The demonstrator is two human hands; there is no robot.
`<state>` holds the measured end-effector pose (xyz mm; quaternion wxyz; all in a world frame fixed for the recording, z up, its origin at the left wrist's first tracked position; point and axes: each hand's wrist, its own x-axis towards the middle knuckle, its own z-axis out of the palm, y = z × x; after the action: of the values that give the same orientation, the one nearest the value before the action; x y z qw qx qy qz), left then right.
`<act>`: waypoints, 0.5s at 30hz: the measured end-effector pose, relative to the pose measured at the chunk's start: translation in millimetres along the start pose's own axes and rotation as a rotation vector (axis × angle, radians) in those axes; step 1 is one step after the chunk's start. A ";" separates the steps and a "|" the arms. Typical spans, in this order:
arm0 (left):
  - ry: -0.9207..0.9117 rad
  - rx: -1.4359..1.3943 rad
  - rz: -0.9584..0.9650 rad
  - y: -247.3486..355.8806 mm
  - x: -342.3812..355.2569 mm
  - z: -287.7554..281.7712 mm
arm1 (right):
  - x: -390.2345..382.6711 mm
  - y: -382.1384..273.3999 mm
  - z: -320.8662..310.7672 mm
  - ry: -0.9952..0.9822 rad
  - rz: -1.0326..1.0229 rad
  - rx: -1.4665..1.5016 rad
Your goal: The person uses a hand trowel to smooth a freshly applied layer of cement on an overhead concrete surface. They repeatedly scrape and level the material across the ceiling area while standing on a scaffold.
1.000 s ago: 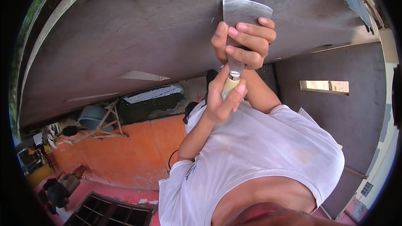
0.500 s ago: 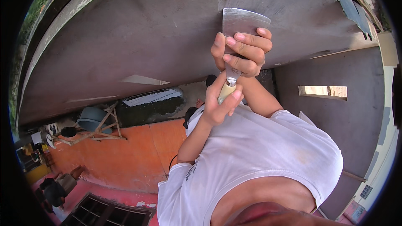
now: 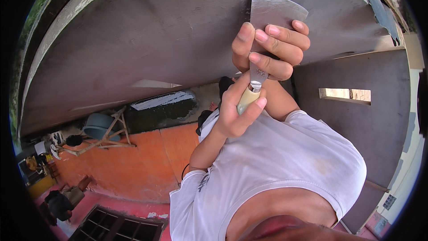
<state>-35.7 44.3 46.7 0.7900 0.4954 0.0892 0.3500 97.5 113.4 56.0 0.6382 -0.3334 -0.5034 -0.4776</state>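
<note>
Both hands grip 1 putty knife [image 3: 272,18] against the grey ceiling [image 3: 147,40]: left hand [image 3: 236,111] wraps its handle, right hand [image 3: 272,49] at 12 o'clock pinches the blade.

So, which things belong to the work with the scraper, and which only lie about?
In use: wide steel scraper with pale wooden handle; left hand on handle; right hand on blade; grey plastered surface.
Lying about: grey-blue round tub; wooden trestle; dark barred window frame.
</note>
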 end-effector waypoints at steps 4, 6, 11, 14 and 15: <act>-0.009 -0.001 -0.034 2.4 -3.2 -2.2 | 0.3 -4.1 1.2 0.019 0.044 0.005; -0.005 -0.026 -0.077 0.6 -7.1 -2.1 | -12.0 -6.1 -7.8 0.002 0.061 0.008; -0.011 -0.029 -0.023 4.8 -0.2 3.9 | 8.8 -0.5 4.7 0.050 0.010 -0.003; -0.051 -0.066 -0.017 9.2 2.4 2.0 | 11.2 -3.5 4.0 0.012 0.039 -0.005; -0.048 -0.096 -0.045 6.9 -2.5 2.5 | 7.6 -7.7 -0.9 -0.006 0.061 -0.007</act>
<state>-39.5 42.7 53.2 0.8225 0.4628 0.0645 0.3243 90.8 108.1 62.7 0.6500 -0.3523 -0.4933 -0.4584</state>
